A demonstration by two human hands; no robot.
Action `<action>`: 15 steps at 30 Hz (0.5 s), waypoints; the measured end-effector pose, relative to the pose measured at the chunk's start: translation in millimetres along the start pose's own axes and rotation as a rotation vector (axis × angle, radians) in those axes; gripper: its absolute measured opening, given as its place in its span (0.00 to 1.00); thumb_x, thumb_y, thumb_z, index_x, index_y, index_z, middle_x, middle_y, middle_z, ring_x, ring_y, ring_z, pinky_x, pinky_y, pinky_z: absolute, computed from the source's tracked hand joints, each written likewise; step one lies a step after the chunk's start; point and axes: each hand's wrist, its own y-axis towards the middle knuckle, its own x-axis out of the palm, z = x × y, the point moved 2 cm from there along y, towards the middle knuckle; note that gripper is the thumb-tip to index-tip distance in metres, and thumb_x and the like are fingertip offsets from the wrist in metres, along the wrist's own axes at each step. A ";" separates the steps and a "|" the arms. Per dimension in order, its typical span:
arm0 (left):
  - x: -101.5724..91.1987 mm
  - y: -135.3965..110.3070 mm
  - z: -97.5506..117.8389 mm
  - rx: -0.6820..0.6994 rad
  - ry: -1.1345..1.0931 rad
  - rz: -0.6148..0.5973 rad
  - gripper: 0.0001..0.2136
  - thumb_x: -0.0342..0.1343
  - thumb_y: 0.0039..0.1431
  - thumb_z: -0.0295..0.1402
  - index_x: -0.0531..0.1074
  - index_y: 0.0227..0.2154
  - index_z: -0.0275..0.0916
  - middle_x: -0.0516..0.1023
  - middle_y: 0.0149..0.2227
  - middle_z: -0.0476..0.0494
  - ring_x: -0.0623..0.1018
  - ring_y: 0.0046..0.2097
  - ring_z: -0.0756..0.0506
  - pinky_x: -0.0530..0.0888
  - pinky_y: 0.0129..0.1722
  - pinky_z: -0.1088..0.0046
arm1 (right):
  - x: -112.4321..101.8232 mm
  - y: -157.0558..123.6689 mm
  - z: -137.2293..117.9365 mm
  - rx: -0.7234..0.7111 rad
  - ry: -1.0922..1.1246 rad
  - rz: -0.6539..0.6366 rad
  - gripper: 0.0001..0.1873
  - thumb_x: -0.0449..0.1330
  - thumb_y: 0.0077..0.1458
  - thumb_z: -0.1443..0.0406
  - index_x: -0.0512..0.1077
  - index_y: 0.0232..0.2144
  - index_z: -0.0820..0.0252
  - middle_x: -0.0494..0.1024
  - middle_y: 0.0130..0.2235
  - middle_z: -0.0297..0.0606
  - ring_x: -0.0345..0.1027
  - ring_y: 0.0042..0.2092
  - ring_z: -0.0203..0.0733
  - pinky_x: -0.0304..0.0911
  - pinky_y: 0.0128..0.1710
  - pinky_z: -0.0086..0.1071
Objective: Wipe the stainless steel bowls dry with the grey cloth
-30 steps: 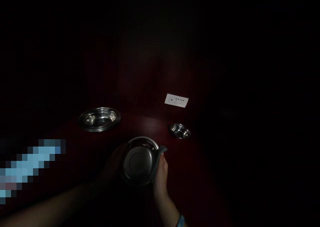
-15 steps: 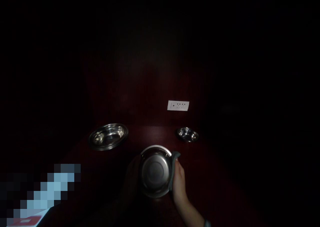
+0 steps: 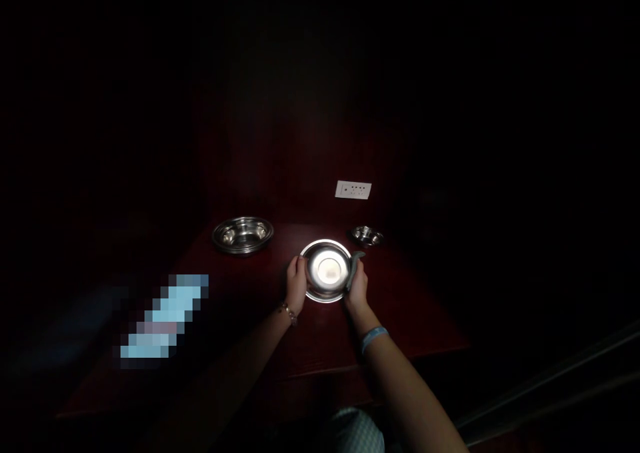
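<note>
A round steel bowl [image 3: 329, 270] with a shiny rim is held between my two hands, over the dark red table. A bright reflection lights its round centre; I cannot tell whether its inside or underside faces me. My left hand [image 3: 296, 285] grips its left rim, a bracelet at the wrist. On the right rim, my right hand [image 3: 358, 286] presses a grey-green cloth [image 3: 354, 270] against the metal, fingers closed around both. A blue band circles that wrist. Part of the right rim is hidden by the cloth.
Stacked steel bowls or plates [image 3: 243, 235] stand at the table's back left. A smaller steel bowl [image 3: 367, 236] sits at the back right. A white socket panel [image 3: 353, 190] is on the wall. Left on the table [image 3: 320, 363] lies a bright pixelated patch. Surroundings are very dark.
The bowl and both hands appear farther up in view, and the bowl's face has turned brighter. My left hand, earlier in shadow, now shows clearly. The camera view has shifted, revealing the table's front edge.
</note>
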 end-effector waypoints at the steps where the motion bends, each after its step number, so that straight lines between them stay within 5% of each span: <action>1: 0.8 -1.5 0.9 0.002 -0.003 -0.013 0.13 0.54 0.58 0.45 0.65 0.26 0.43 0.65 0.23 0.51 0.68 0.30 0.47 0.67 0.31 0.72 | -2.0 0.8 -1.3 0.004 -0.008 -0.015 0.16 0.59 0.50 0.51 0.70 0.28 0.57 0.75 0.26 0.29 0.67 0.30 0.38 0.65 0.34 0.31; 15: -7.8 -0.1 3.5 -0.068 -0.063 0.010 0.15 0.58 0.51 0.47 0.64 0.21 0.42 0.61 0.19 0.54 0.62 0.24 0.50 0.60 0.24 0.74 | -9.7 -8.9 -1.8 -0.152 -0.172 -0.234 0.22 0.60 0.49 0.46 0.74 0.27 0.60 0.76 0.26 0.31 0.66 0.31 0.37 0.61 0.35 0.29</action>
